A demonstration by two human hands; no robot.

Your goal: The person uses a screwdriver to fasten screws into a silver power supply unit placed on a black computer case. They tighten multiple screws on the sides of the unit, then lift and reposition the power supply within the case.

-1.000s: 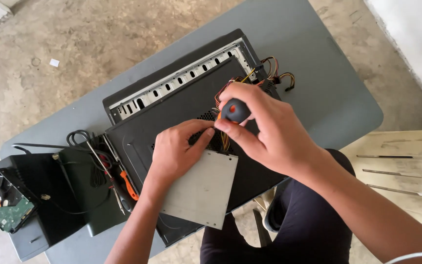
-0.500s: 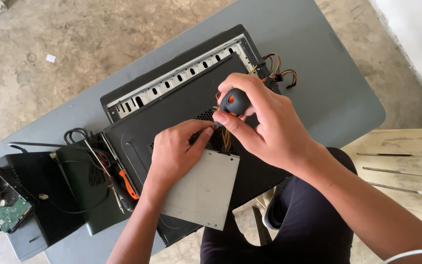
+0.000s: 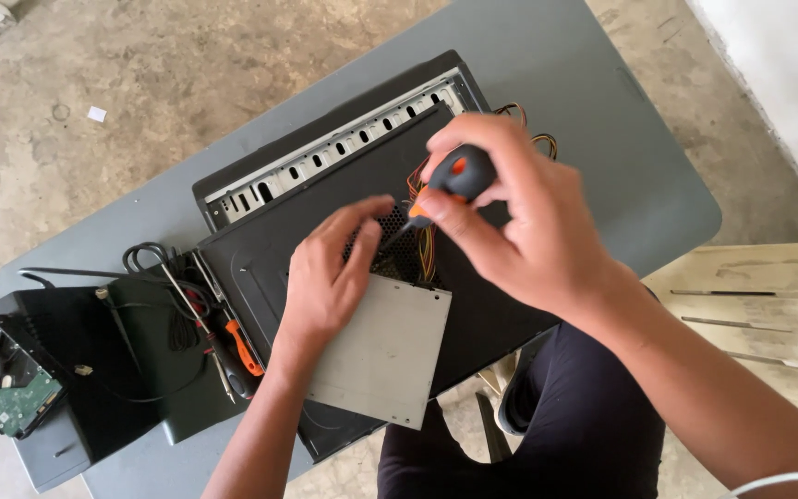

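Note:
A black computer case (image 3: 274, 249) lies flat on a grey table (image 3: 584, 102). On it rests a silver power supply box (image 3: 385, 356) with orange and yellow wires (image 3: 427, 254) coming out. My right hand (image 3: 519, 222) grips a black and orange screwdriver (image 3: 450, 185), its tip pointed down at the supply's vented black end. My left hand (image 3: 330, 277) lies on the box's top edge, fingers spread beside the tip.
Left of the case lie a second orange-handled screwdriver (image 3: 244, 346), black cables (image 3: 154, 268) and a black panel (image 3: 94, 360). A bare hard drive with a green board (image 3: 2, 388) sits at the table's left corner. A pale wooden bench (image 3: 759, 305) stands to the right.
My right hand has lifted slightly with the screwdriver and turned it. The view has shifted a little; my left hand stays on the box.

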